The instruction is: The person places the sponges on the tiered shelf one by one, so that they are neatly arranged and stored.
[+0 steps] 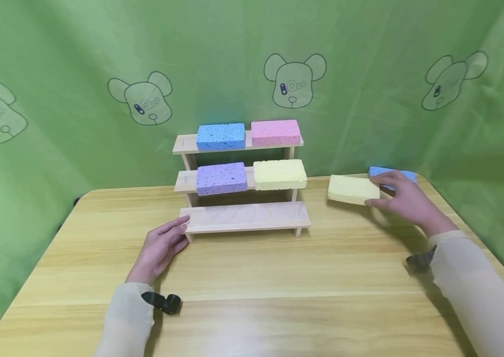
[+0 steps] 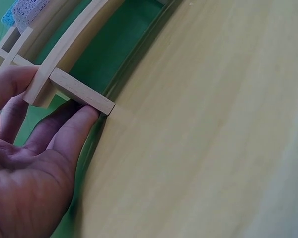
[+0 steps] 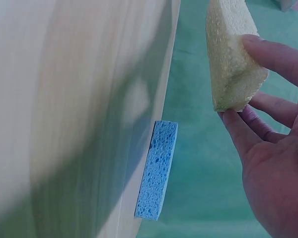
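Between thumb and fingers, my right hand (image 1: 405, 198) pinches one end of a pale yellow sponge (image 1: 353, 189), held up off the table at the right. The right wrist view shows the sponge (image 3: 233, 54) gripped at its near end. My left hand (image 1: 161, 248) grips the front left corner of a three-step wooden shelf (image 1: 247, 218), at the lowest step and its leg (image 2: 82, 91). On the top step lie a blue sponge (image 1: 220, 137) and a pink sponge (image 1: 275, 133). The middle step carries a purple sponge (image 1: 221, 178) and a second yellow sponge (image 1: 280, 174). The lowest step is bare.
Another blue sponge (image 3: 157, 171) lies at the table's back right edge, partly behind my right hand in the head view. The wooden table (image 1: 252, 282) backs onto a green curtain (image 1: 216, 59) printed with bear heads. Each wrist wears a dark camera mount (image 1: 162, 302).
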The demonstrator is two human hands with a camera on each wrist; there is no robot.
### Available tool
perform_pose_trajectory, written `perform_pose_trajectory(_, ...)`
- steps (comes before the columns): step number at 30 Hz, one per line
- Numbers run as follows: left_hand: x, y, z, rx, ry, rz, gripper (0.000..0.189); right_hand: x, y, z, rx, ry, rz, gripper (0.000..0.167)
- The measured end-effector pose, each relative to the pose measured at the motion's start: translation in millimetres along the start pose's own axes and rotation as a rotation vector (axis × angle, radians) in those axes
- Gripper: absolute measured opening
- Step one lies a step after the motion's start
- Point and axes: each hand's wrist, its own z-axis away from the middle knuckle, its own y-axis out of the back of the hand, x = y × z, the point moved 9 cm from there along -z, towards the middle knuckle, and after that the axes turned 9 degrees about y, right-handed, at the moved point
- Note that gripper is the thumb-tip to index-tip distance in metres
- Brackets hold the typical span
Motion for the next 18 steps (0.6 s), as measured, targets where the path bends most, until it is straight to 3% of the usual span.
perform_pose_trajectory(18,0.8,-0.7,-0.8,-0.019,-0.012,-0.006,0.041,-19.7,-5.7,26.8,0.012,0.003,-0.093,0.076)
